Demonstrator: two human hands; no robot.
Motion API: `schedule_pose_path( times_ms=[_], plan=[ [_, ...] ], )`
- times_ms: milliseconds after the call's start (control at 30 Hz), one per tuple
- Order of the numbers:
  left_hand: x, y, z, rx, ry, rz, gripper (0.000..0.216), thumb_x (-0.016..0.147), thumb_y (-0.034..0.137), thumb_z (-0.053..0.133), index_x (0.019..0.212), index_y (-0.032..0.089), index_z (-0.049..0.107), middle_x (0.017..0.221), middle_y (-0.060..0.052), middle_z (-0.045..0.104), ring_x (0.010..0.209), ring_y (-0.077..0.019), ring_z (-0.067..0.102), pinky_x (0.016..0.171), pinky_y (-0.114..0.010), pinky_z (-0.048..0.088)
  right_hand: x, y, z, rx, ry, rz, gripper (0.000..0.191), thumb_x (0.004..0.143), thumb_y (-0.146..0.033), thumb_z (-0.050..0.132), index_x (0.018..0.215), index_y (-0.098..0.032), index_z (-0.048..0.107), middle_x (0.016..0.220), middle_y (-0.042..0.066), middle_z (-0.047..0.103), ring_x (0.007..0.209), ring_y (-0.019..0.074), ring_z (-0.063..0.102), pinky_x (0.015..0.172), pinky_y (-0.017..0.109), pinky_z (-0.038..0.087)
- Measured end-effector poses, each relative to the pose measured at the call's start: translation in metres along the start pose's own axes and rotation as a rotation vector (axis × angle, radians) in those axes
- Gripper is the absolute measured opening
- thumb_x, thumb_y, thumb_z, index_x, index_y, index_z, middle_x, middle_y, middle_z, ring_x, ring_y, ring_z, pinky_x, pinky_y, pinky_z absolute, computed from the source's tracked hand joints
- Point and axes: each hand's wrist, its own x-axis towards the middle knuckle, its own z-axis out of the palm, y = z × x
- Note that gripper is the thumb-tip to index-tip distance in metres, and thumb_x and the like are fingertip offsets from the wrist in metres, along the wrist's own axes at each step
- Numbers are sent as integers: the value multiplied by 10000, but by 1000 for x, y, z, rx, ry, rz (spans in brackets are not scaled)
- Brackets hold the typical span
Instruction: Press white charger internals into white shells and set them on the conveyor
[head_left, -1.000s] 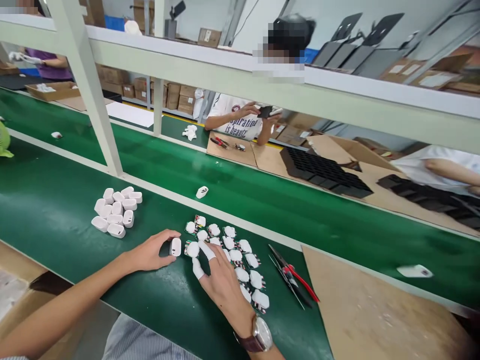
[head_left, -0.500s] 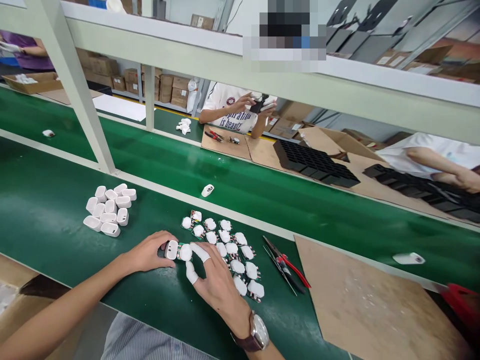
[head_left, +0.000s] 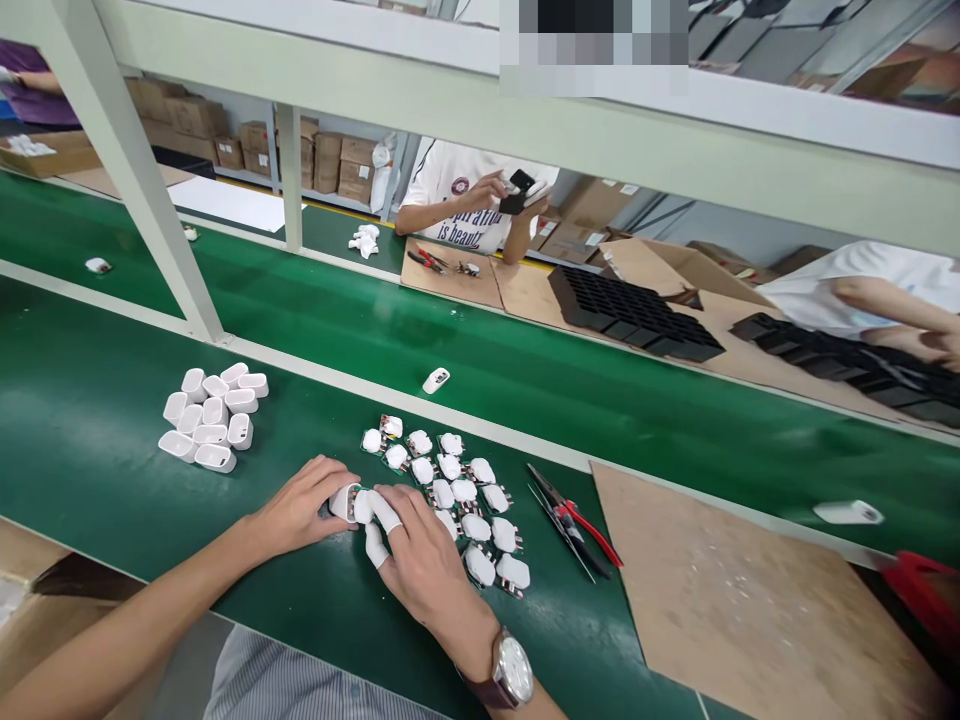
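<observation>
My left hand (head_left: 300, 508) curls round a white charger shell (head_left: 343, 501) on the green belt (head_left: 90, 440). My right hand (head_left: 420, 555), with white finger cots on two fingers and a wristwatch, pinches a white plug insert (head_left: 364, 506) against that shell. Right beside it lie several more white plug inserts with circuit boards (head_left: 461, 495). A cluster of several empty white shells (head_left: 214, 418) sits to the left.
Red-handled pliers (head_left: 574, 520) lie by a brown cardboard sheet (head_left: 735, 600) on the right. Single white chargers (head_left: 436, 380) (head_left: 847, 512) ride the far belt. Across the line, other people sit by black trays (head_left: 634, 315); one holds a dark object. A white frame post (head_left: 142, 200) stands left.
My two hands have come together, pushing the insert and shell against each other. The charger on the far belt has drifted right, and the view has dipped slightly.
</observation>
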Motion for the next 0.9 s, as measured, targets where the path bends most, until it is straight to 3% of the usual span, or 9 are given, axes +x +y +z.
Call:
schedule_pose_path(
  times_ms=[333, 500, 567, 700, 900],
  plan=[
    [-2, -5, 3, -19, -37, -29, 486, 949, 361, 745, 1384, 240, 566, 1240, -116, 657, 1092, -279, 616, 995, -455, 526, 3, 1, -1, -13, -115, -15, 322, 871, -3, 483, 1115, -151, 632, 1264, 198, 627, 1201, 342, 576, 966, 533, 617],
    [-2, -6, 2, -24, -87, -38, 479, 969, 378, 719, 1392, 225, 553, 1241, -114, 657, 1100, -277, 609, 1017, -453, 512, 7, -1, -1, -28, -177, -28, 198, 860, -13, 527, 935, -166, 628, 1260, 205, 604, 1177, 353, 570, 977, 545, 613],
    [-2, -5, 1, -40, -99, -42, 477, 977, 364, 708, 1400, 219, 542, 1243, -115, 656, 1085, -269, 603, 995, -439, 519, 8, -1, 0, -14, -185, -12, 188, 891, -18, 527, 943, -164, 633, 1261, 204, 607, 1171, 349, 575, 967, 542, 619],
    [-1, -2, -2, -100, -112, -78, 477, 973, 375, 717, 1391, 220, 546, 1249, -113, 659, 1081, -263, 604, 966, -421, 536, 6, 3, 2, 84, -152, 26, 236, 963, -59, 539, 1165, -138, 631, 1298, 189, 625, 1187, 333, 590, 958, 527, 632],
    [1, -1, -4, -195, -167, -124, 449, 981, 346, 702, 1390, 234, 552, 1274, -111, 670, 1125, -272, 607, 966, -421, 548, 2, 2, 11, 182, -131, 39, 172, 977, -65, 564, 1044, -188, 664, 1378, 153, 613, 1235, 327, 594, 996, 554, 614]
  ],
)
